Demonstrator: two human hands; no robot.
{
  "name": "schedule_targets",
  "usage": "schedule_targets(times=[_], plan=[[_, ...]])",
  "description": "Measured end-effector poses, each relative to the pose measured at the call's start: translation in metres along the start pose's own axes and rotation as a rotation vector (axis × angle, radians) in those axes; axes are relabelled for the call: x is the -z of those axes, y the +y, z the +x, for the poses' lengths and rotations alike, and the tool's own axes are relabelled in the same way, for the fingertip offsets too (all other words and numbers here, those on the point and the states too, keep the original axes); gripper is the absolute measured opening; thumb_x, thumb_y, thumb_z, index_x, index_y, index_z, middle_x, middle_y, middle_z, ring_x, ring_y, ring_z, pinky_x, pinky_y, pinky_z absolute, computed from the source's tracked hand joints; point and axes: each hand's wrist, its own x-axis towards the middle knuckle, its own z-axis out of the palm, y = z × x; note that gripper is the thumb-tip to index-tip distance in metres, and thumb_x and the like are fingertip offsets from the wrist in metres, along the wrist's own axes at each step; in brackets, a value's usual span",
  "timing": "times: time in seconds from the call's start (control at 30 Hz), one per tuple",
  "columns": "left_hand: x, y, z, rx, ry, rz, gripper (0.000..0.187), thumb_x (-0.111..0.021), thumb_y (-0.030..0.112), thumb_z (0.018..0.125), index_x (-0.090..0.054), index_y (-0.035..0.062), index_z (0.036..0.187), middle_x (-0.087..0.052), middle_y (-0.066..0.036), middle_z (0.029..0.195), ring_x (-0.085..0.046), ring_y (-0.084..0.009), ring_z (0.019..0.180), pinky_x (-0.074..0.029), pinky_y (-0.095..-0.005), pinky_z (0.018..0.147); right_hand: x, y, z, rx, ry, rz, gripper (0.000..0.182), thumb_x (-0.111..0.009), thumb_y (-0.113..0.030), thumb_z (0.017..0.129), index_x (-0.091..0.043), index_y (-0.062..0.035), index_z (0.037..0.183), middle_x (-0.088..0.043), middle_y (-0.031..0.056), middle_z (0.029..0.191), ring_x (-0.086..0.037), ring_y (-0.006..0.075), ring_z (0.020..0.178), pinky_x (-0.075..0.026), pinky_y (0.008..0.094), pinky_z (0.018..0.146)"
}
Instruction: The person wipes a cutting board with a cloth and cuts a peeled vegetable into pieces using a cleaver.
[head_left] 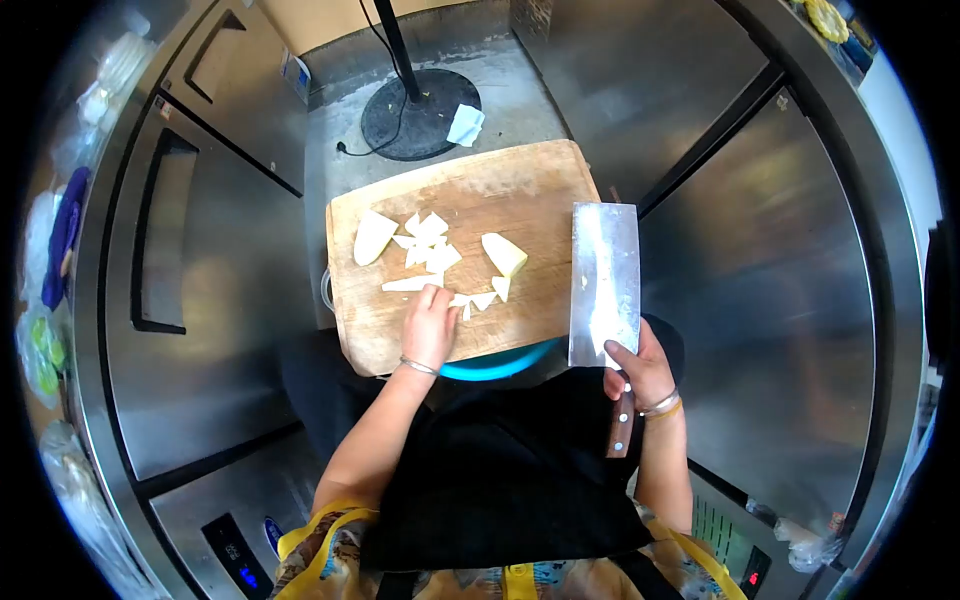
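Note:
A wooden cutting board (530,180) bears pale peeled vegetable pieces. My left hand (430,325) is over the board's near edge, its fingertips pressed together at the right end of a thin slice (408,284); whether they grip it is hidden. Several small wedges (484,299) lie just right of my fingers. In my right hand (642,368) is a wide cleaver (604,280), held by its wooden handle, blade upright beside the board's right edge. One large chunk (374,238) sits at the board's left, another (504,254) at its right, with a cluster of cut pieces (428,238) between.
Under the board's near edge shows a blue basin (495,367). Beyond the board, a black round stand base (420,115) with a cable and a light blue paper (466,125) rests on the floor. Steel cabinets (240,260) flank both sides.

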Motion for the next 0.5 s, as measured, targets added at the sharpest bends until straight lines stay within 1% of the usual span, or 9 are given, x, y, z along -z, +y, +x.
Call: schedule_targets(times=[0.03,0.07,0.17,0.2,0.27,0.3,0.33,0.43,0.5], plan=[[-0.002,0.006,0.005,0.026,-0.027,-0.002,0.016,-0.066,0.009,0.078,-0.059,0.0064,0.092,-0.055,-0.012,0.091,-0.058,-0.0335,0.084,-0.049,-0.0427,0.073,0.003,0.001,0.001,-0.015,-0.028,0.019,0.04,-0.053,-0.004,0.091,-0.035,-0.0035,0.127,-0.051,0.0065,0.078,-0.044,0.0109,0.042,-0.043,0.0268,0.039],[-0.002,0.01,0.012,0.021,-0.032,0.002,0.016,-0.066,0.009,0.078,-0.059,0.0064,0.092,-0.055,-0.012,0.091,-0.058,-0.0335,0.084,-0.049,-0.0427,0.073,0.003,0.001,0.001,-0.014,-0.025,0.027,0.04,-0.053,-0.004,0.091,-0.035,-0.0035,0.127,-0.051,0.0065,0.078,-0.044,0.0109,0.042,-0.043,0.0268,0.039],[-0.005,0.027,0.032,0.012,0.048,0.027,0.016,-0.067,0.011,0.078,-0.061,0.0065,0.092,-0.057,-0.012,0.093,-0.057,-0.0323,0.086,-0.048,-0.0412,0.075,0.004,-0.001,-0.001,-0.037,-0.054,0.069,0.045,-0.054,-0.005,0.091,-0.034,-0.0074,0.131,-0.052,0.007,0.085,-0.043,0.0107,0.044,-0.043,0.0271,0.04],[-0.006,0.034,0.034,0.007,0.049,0.027,0.016,-0.067,0.011,0.078,-0.061,0.0065,0.092,-0.057,-0.012,0.093,-0.057,-0.0323,0.086,-0.048,-0.0412,0.075,0.005,-0.001,-0.002,-0.032,-0.052,0.071,0.045,-0.054,-0.005,0.091,-0.034,-0.0074,0.131,-0.052,0.007,0.085,-0.043,0.0107,0.044,-0.043,0.0271,0.04],[-0.005,0.042,0.035,-0.343,-0.054,-0.015,0.017,-0.067,0.012,0.077,-0.063,0.0079,0.093,-0.057,-0.009,0.094,-0.055,-0.0287,0.088,-0.047,-0.0387,0.077,0.006,-0.001,-0.002,-0.025,-0.075,0.084,0.045,-0.055,-0.006,0.091,-0.034,-0.0074,0.131,-0.053,0.0069,0.085,-0.043,0.011,0.044,-0.042,0.0274,0.04],[-0.011,0.039,0.033,-0.455,-0.149,-0.032,0.019,-0.068,0.014,0.075,-0.064,0.0115,0.094,-0.055,-0.005,0.092,-0.053,-0.0249,0.089,-0.047,-0.0364,0.076,0.007,-0.001,-0.003,-0.024,-0.08,0.11,0.045,-0.056,-0.006,0.091,-0.034,-0.0071,0.131,-0.054,0.0075,0.086,-0.043,0.0111,0.044,-0.042,0.0274,0.04],[-0.016,0.036,0.033,-0.512,-0.198,0.04,0.018,-0.067,0.015,0.075,-0.065,0.0149,0.093,-0.053,-0.004,0.089,-0.054,-0.0233,0.088,-0.047,-0.0355,0.075,0.008,-0.001,-0.003,-0.02,-0.09,0.111,0.045,-0.056,-0.006,0.091,-0.034,-0.0071,0.131,-0.054,0.0075,0.086,-0.043,0.0111,0.044,-0.042,0.0274,0.04],[-0.018,0.017,0.044,-0.519,-0.232,0.08,0.015,-0.066,0.015,0.076,-0.067,0.0167,0.091,-0.052,-0.003,0.087,-0.053,-0.0222,0.087,-0.047,-0.0339,0.076,0.012,0.0,-0.004,0.002,-0.083,0.117,0.045,-0.056,-0.007,0.091,-0.034,-0.0067,0.13,-0.056,0.0089,0.089,-0.042,0.0111,0.043,-0.041,0.028,0.039],[-0.008,0.002,0.057,-0.468,-0.308,0.073,0.013,-0.059,0.015,0.077,-0.066,0.0143,0.088,-0.053,-0.002,0.089,-0.053,-0.0219,0.09,-0.047,-0.0329,0.078,0.012,0.0,-0.005,0.004,-0.093,0.133,0.046,-0.056,-0.007,0.091,-0.034,-0.0068,0.131,-0.056,0.0087,0.088,-0.042,0.0111,0.043,-0.041,0.028,0.039]])
